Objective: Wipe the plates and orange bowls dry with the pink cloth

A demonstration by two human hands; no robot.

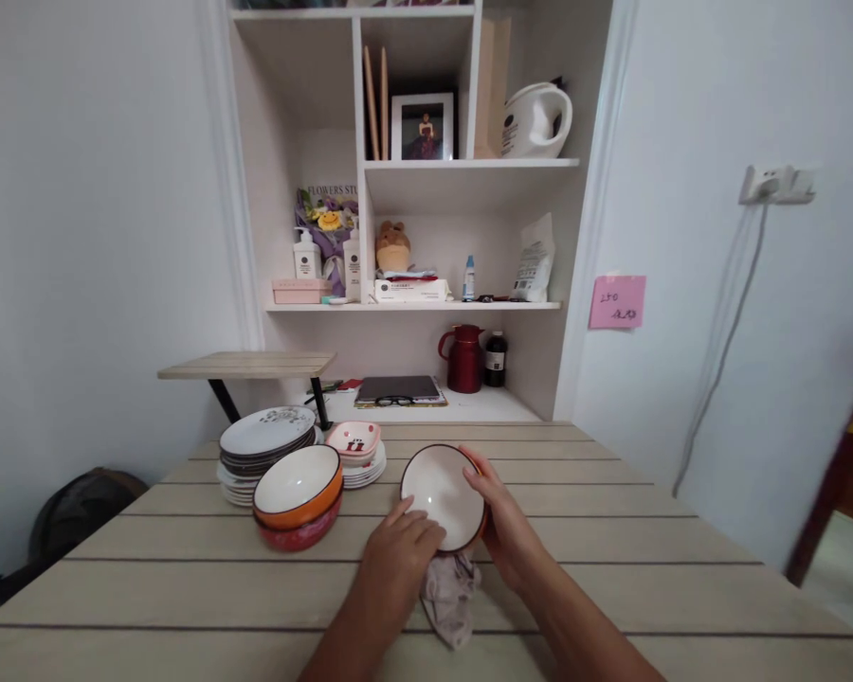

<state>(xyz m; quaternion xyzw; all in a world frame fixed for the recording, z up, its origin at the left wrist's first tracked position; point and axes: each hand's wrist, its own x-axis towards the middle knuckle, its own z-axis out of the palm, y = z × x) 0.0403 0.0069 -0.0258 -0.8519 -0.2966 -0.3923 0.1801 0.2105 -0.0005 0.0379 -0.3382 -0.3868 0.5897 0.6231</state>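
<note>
A bowl (442,488) with a white inside, a dark rim and an orange outside is tilted toward me above the table. My right hand (503,516) grips its right side, thumb over the rim and fingers behind. At the lower left rim, my left hand (402,559) is closed on the bowl, its fingertips reaching over the inside. A greyish-pink cloth (451,601) hangs beneath the bowl between both hands; its upper end is hidden, and I cannot tell which hand holds it.
Left on the slatted table (583,587) stand an orange bowl (299,483) nested in a red bowl (302,532), stacked plates (266,432) and small square dishes (353,439). Behind are a small raised stand (248,365), a laptop (398,387), glasses (394,402) and a red jug (464,360).
</note>
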